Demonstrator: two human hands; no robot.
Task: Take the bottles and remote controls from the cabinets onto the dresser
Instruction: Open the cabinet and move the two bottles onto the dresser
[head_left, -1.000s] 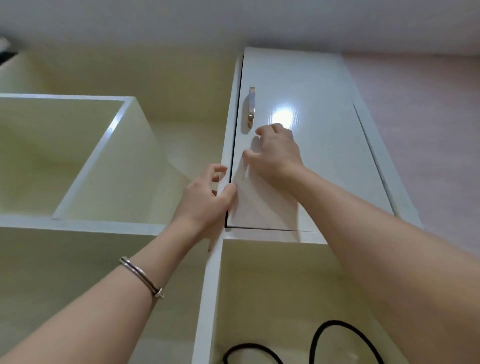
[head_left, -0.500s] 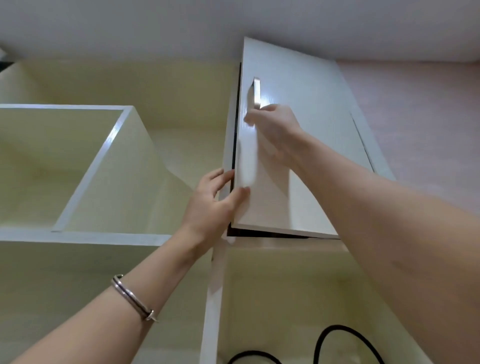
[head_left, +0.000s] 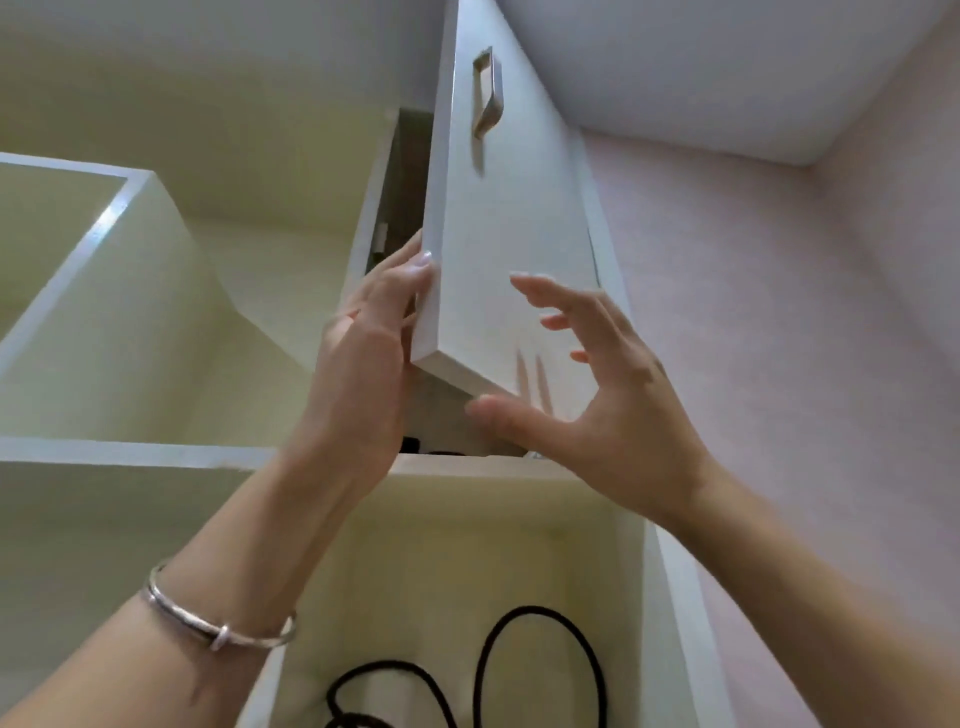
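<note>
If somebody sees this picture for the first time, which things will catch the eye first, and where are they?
The white cabinet door stands partly open at the upper middle, with the left hand holding its left edge and the right hand spread open before its lower corner. Below, a black cable loops in the open compartment, and a silver bracelet shines on the left wrist.

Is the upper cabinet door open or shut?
Partly open: the cabinet door stands out from the frame, and a dark gap shows behind it.
</note>
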